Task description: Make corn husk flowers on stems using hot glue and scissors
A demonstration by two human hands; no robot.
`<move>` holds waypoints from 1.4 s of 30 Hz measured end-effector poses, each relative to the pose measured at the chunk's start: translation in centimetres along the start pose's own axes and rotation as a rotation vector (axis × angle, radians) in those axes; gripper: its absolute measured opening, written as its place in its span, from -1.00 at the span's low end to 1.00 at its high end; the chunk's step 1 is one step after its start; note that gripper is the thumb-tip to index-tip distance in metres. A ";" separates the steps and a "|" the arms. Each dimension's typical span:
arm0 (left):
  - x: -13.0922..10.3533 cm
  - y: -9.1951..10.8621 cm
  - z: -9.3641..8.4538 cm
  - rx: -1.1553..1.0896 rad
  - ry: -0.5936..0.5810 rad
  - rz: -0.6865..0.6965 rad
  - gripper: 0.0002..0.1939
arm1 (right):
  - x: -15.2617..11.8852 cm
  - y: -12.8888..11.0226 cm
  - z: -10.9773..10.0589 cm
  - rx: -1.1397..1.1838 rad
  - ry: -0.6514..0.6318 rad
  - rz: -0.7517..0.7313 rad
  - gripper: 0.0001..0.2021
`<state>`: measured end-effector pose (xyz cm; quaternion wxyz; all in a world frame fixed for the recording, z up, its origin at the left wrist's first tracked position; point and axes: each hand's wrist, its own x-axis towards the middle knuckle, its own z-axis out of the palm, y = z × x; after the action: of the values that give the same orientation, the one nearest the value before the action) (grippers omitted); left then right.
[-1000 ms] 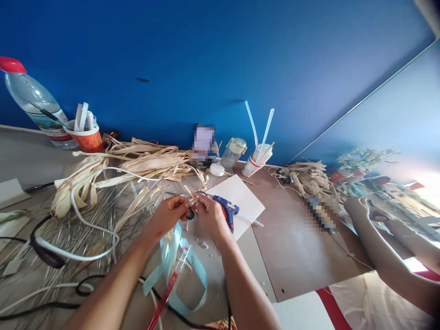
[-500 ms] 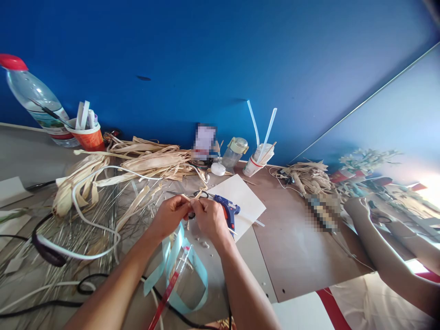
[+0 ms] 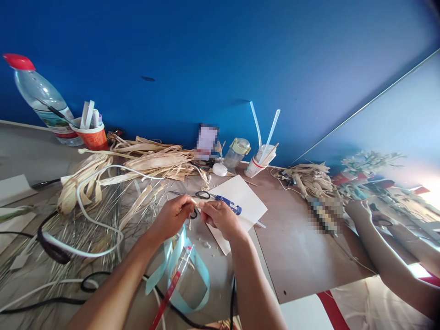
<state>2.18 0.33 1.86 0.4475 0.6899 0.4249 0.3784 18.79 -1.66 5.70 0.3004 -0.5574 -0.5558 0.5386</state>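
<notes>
Both hands meet above the middle of the table, fingers closed in a pinch. A small pale strip (image 3: 195, 200), which looks like a piece of dried corn husk, runs between my left hand (image 3: 176, 214) and my right hand (image 3: 220, 217). Most of it is hidden by the fingers. Just behind my right hand lies a blue glue gun (image 3: 229, 204), partly covered by that hand. Scissors (image 3: 202, 195) with black handles lie behind the fingertips. Under my wrists are a loop of light blue ribbon (image 3: 205, 275) and a red-and-clear plastic strip (image 3: 171, 288).
Dried corn husks (image 3: 151, 162) and thin wires (image 3: 99, 229) cover the left side, crossed by a white cable (image 3: 79, 201). A bottle (image 3: 43, 101), an orange cup (image 3: 92, 137), a glass jar (image 3: 237, 153) and a white cup (image 3: 256, 166) stand along the blue wall. Another person's arms (image 3: 381, 247) are at right.
My right hand has moved a little to the right, covering more of the glue gun. My hands are slightly farther apart, with more of the pale strip showing. The view has shifted slightly.
</notes>
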 end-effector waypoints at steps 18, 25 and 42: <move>0.6 -0.4 0.2 -0.408 0.083 -0.253 -0.78 | 0.1 0.1 1.8 -0.338 0.249 -0.084 -0.76; 0.5 0.0 0.3 -0.375 -0.022 -0.247 -0.73 | 0.1 -0.3 2.6 -0.496 0.306 -0.102 -0.71; -0.2 -0.1 -0.3 -0.064 -0.084 0.019 -0.79 | -0.4 -0.6 0.0 0.095 -0.110 0.012 -0.54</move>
<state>1.84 0.26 1.80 0.4832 0.6946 0.3866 0.3668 18.67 -1.90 6.40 0.2922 -0.5152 -0.5420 0.5961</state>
